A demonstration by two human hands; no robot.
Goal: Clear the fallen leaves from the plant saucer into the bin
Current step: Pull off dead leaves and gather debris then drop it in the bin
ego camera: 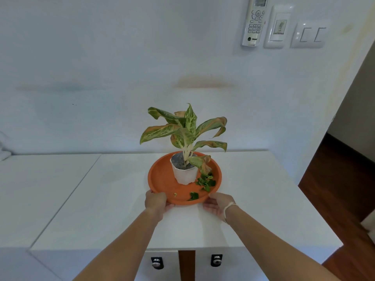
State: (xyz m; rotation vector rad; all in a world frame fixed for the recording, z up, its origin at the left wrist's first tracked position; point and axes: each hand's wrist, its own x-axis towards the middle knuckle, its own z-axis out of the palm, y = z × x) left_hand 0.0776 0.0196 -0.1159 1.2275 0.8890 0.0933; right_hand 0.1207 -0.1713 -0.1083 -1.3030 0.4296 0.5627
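Leaves (205, 181) lay loose in the orange saucer (162, 179) on the white bench (113, 199), beside the white pot (185, 175). Left hand (156, 201) and right hand (218, 203) each had their grip curled on its near rim; tilting it could topple the top-heavy pot

Matt orange saucer (162, 179); smooth white cabinet top (121, 220).

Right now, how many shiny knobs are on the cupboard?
2: left knob and right knob, on the cupboard front below the arms. More could be out of view.
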